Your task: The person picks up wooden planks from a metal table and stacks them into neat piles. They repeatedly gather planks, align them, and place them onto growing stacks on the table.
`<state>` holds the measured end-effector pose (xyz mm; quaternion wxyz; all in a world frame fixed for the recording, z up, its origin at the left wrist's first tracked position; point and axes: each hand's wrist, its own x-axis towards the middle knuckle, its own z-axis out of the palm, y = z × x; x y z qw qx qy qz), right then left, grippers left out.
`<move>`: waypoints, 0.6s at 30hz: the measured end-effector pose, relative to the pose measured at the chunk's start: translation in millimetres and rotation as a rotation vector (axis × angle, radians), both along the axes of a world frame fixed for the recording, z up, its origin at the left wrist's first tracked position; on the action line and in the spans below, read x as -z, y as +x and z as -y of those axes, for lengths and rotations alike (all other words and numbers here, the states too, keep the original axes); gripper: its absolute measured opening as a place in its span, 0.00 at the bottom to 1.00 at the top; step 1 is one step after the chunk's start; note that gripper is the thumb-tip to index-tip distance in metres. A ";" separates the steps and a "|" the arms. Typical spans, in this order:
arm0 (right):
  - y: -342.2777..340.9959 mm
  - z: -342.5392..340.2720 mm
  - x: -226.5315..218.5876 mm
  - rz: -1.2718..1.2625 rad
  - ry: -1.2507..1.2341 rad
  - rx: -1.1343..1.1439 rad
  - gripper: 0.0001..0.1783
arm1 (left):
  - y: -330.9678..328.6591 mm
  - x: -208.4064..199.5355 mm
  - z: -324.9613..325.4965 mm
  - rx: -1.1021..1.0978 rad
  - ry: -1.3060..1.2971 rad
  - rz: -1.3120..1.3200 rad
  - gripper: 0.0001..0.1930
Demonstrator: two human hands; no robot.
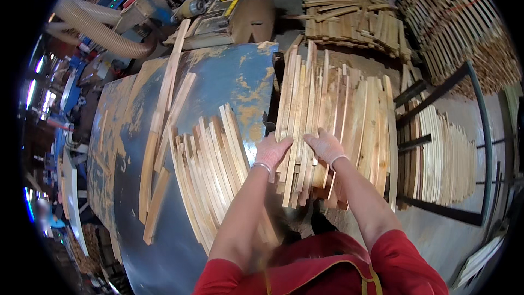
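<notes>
Both of my hands wear pale pinkish gloves and are at the near end of a stack of long wooden strips [298,110]. My left hand [271,151] grips the left edge of the bunch, its thumb lying over the top. From the other side, my right hand [326,147] closes on strips with its thumb pointing inward; its fingertips are partly hidden among the wood. Several strips run between the two hands, their near ends sticking out unevenly toward me. More wooden strips [367,131] lie side by side to the right of my right hand.
A metal-topped table [218,79] dusted with sawdust stands at left, bearing a row of strips [210,169] and a few longer strips [164,109]. A black metal frame [480,131] holds stacked strips [442,153] at right. Behind are wood piles [355,22] and a ribbed hose [98,30].
</notes>
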<state>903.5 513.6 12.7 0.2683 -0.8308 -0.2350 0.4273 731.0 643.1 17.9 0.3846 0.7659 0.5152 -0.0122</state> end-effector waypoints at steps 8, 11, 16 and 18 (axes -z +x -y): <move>1.8 11.6 -30.2 -0.200 0.071 0.096 0.47 | 26.7 -23.2 16.1 0.058 -0.038 -0.033 0.42; 2.0 42.8 -10.0 -0.147 0.239 0.109 0.43 | 20.1 -67.5 33.9 0.068 -0.138 -0.021 0.43; -47.6 71.8 -48.8 -0.047 0.378 0.064 0.41 | -41.5 -111.4 63.2 0.058 -0.083 0.050 0.48; -77.3 68.9 -72.9 -0.017 0.460 0.038 0.43 | -73.1 -127.8 69.3 -0.018 -0.059 0.105 0.54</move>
